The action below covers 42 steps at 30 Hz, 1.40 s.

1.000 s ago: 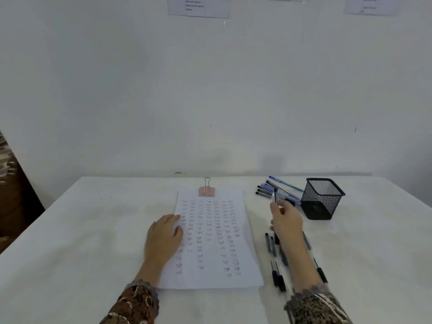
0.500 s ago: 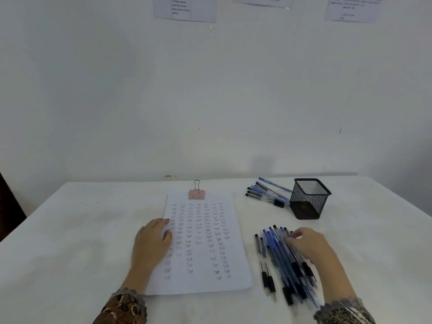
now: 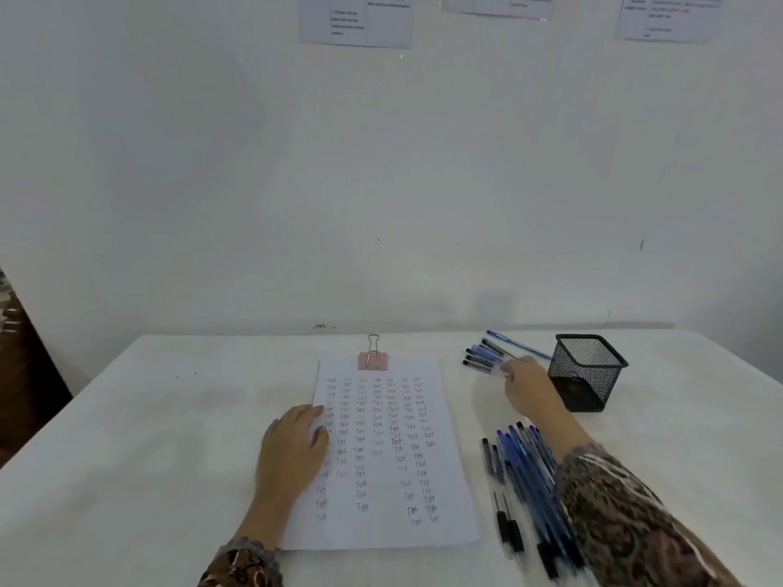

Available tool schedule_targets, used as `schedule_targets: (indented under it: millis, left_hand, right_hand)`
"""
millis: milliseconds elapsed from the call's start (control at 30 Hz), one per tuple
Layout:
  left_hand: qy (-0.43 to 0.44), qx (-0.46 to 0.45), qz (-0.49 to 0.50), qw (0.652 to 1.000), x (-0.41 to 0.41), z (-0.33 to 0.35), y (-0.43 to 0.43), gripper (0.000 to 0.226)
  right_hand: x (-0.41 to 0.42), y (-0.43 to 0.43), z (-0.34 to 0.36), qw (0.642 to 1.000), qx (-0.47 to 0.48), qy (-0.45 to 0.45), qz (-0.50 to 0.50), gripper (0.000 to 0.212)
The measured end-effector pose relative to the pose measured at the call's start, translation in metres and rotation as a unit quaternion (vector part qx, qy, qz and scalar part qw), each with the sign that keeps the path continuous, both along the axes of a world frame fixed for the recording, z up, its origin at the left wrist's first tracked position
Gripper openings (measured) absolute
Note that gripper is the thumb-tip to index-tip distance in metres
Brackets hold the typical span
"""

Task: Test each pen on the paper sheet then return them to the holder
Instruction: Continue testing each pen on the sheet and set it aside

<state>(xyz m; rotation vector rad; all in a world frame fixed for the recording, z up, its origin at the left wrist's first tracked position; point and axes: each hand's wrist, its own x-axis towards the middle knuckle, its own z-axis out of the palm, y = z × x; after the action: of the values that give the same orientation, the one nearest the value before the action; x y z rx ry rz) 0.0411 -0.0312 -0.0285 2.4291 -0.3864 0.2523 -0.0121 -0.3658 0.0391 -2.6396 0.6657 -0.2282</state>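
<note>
White paper sheet (image 3: 383, 455) flat on white table (image 3: 127, 438), long edge running away from the camera, covered in columns of small handwritten test words. Pink binder clip with wire loops (image 3: 373, 358) clamped on its far edge.

Left hand (image 3: 292, 449) resting palm down on the sheet's left margin, fingers loosely spread, gripping nothing; patterned brown sleeve (image 3: 241, 563) at the wrist.

Two pen groups right of the sheet. Near group: pile of blue and black ballpoint pens (image 3: 523, 485) lying side by side, tips pointing away, partly covered by the right forearm in its patterned sleeve (image 3: 627, 514); a couple of black pens slightly apart on the pile's left side. Far group: small cluster of blue and black pens (image 3: 483, 353) fanned out near the table's far edge, just left of the holder.

Right hand (image 3: 527, 385) reached forward between sheet and holder, fingertips touching the near end of the far cluster. Fingers curled toward a pen there; closed grasp or mere contact — cannot tell, fingertips blurred.

Black wire-mesh square pen holder (image 3: 587, 370) upright just right of the right hand, tilted look from the wide lens; no pens visible standing in it.

White wall behind the table, printed notices (image 3: 356, 21) taped high up.
</note>
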Motion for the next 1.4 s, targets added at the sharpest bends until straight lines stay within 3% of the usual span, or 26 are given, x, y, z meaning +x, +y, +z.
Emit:
schedule_targets:
  millis: [133, 300, 500, 633, 800, 900, 967, 1033, 1067, 1100, 1133, 1200, 1233, 1300, 1400]
  left_hand:
    - [0.007, 0.0, 0.0, 1.0, 0.001, -0.001, 0.0, 0.05]
    - [0.013, -0.003, -0.001, 1.0, 0.002, -0.002, 0.0, 0.058]
    - [0.0, -0.008, 0.006, 1.0, 0.003, -0.004, 0.0, 0.069]
    - [0.01, 0.001, 0.005, 1.0, 0.005, -0.003, -0.001, 0.059]
    - [0.013, 0.007, 0.004, 1.0, 0.003, -0.003, 0.0, 0.057]
    - [0.011, 0.001, 0.006, 1.0, 0.004, -0.003, 0.0, 0.063]
    - [0.007, 0.002, 0.003, 1.0, 0.004, -0.003, 0.0, 0.062]
    - [0.008, 0.006, 0.004, 1.0, 0.004, -0.003, 0.0, 0.046]
    - [0.007, 0.004, 0.004, 1.0, 0.004, -0.003, 0.0, 0.045]
    - [0.007, 0.003, 0.003, 1.0, 0.004, -0.002, 0.0, 0.048]
    - [0.009, 0.002, 0.004, 1.0, 0.004, -0.002, 0.0, 0.053]
    - [0.007, 0.002, 0.007, 1.0, 0.003, -0.002, 0.0, 0.057]
    - [0.007, 0.001, 0.007, 1.0, 0.003, -0.003, 0.0, 0.057]
    - [0.007, -0.002, 0.007, 1.0, 0.003, -0.002, 0.0, 0.057]
    - [0.013, -0.002, 0.005, 1.0, 0.001, -0.002, 0.0, 0.055]
  right_hand:
    - [0.027, -0.011, -0.016, 0.981, -0.132, 0.119, 0.083, 0.042]
    - [0.042, -0.008, -0.014, 0.955, -0.261, 0.134, 0.048, 0.041]
    - [0.053, -0.009, -0.016, 0.937, -0.316, 0.133, 0.071, 0.05]
    - [0.055, -0.008, -0.014, 0.949, -0.279, 0.115, 0.093, 0.033]
    - [0.059, -0.018, -0.028, 0.965, -0.214, 0.108, 0.105, 0.036]
    - [0.058, -0.021, -0.032, 0.96, -0.232, 0.116, 0.107, 0.025]
    - [0.057, -0.018, -0.026, 0.969, -0.218, 0.066, 0.1, 0.023]
    - [0.054, -0.011, -0.011, 0.99, -0.079, -0.059, 0.098, 0.019]
    - [0.052, -0.006, -0.003, 0.984, 0.061, -0.141, 0.088, 0.016]
    - [0.047, 0.003, 0.008, 0.95, 0.216, -0.214, 0.075, 0.014]
    - [0.041, 0.011, 0.017, 0.889, 0.372, -0.259, 0.069, 0.015]
    - [0.027, 0.032, 0.031, 0.717, 0.634, -0.285, 0.06, 0.034]
    - [0.022, 0.042, 0.033, 0.647, 0.707, -0.282, 0.056, 0.046]
    - [0.014, 0.062, 0.027, 0.54, 0.78, -0.314, 0.041, 0.051]
    - [0.004, 0.089, 0.009, 0.426, 0.828, -0.364, -0.007, 0.036]
